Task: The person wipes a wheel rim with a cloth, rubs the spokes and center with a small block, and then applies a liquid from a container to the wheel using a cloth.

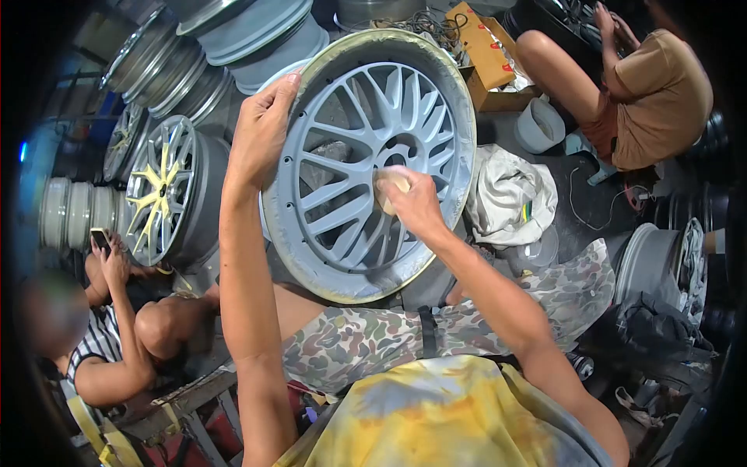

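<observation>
A grey multi-spoke wheel rim (464, 117) stands tilted up against my legs, its outer lip dull and yellowish. My left hand (263, 128) grips the lip at the upper left, thumb up along the edge and fingers out of sight behind it. At the hub, my right hand (418, 204) pinches a tan pad (387, 198) that looks like a piece of sandpaper. The pad overlaps the spokes just below the centre hole, and the fingers there are slightly blurred. Camouflage fabric (358, 342) covers my lap under the rim.
More rims are stacked at the upper left (253, 43), with a yellow-marked rim (159, 191) below them. On the left a seated person (109, 335) holds a phone (101, 240). Another person (654, 101) sits upper right by a white bucket (539, 126). White cloth (510, 194) lies beside my rim.
</observation>
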### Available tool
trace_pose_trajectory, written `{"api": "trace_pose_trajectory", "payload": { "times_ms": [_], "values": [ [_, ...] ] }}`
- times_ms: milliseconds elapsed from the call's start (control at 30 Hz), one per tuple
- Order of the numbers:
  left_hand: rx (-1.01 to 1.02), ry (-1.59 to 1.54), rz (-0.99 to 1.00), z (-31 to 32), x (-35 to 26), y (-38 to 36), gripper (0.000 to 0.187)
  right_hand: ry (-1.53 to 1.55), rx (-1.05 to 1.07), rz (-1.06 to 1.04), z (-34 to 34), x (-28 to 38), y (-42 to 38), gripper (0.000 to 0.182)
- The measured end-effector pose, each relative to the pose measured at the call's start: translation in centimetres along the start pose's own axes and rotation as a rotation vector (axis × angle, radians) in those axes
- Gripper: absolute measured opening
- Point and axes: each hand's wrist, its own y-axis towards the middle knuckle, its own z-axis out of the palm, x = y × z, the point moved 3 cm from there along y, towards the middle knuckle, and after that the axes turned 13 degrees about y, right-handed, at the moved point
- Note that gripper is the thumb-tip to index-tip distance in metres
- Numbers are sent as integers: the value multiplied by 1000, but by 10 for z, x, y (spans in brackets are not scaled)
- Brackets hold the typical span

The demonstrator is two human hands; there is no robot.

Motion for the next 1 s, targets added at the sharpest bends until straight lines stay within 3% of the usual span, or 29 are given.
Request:
{"api": "trace_pose_trajectory", "payload": {
  "times_ms": [100, 167, 200, 300, 333, 433, 500, 533, 567, 633, 667, 733, 767, 867, 933, 1000],
  "values": [
    [11, 14, -24, -2, 5, 4, 49, 127, -126, 138, -4, -5, -3, 17],
    [26, -23, -38, -1, 0, 2, 48, -363, 208, -301, -23, -29, -20, 16],
    [36, -57, -54, -1, -1, 0, 48, -464, 215, -420, -35, -31, -20, 15],
    [27, -56, -51, -1, -3, -2, 47, -625, 257, -352, -35, -47, -15, 15],
    [20, -55, -48, -3, -4, -2, 47, -549, 134, -406, -18, -28, -17, 18],
    [20, -8, -13, -1, -2, -2, 47, -9, 16, 107, -5, -4, 6, 24],
    [22, -39, -64, -2, 2, 0, 47, 646, -123, 260, -14, -22, 29, 25],
    [28, -38, -63, -1, 1, 0, 47, 829, -117, 228, -27, -17, 35, 29],
    [25, -37, -57, 0, -1, -1, 47, 825, -114, 227, -43, -20, 33, 29],
    [6, -46, -58, -3, -1, -4, 47, 196, -263, 24, -80, -23, 28, 32],
    [10, -37, -31, -3, -2, -3, 47, 187, -254, 22, -86, -39, 24, 32],
    [16, -35, -4, -1, 0, -2, 47, -327, -135, -348, -84, -70, 3, 43],
    [7, -39, -9, -1, 2, -1, 47, -332, -133, -353, -79, -68, -7, 43],
    [5, -44, -5, -3, 7, 3, 46, -601, -24, -316, -62, -78, -32, 69],
    [21, -51, -2, -2, 7, 0, 46, -610, 6, -271, -68, -83, -33, 68],
    [2, 151, 39, -3, 1, -2, 44, -642, 80, -189, -73, -76, -29, 61]
  ]
}}
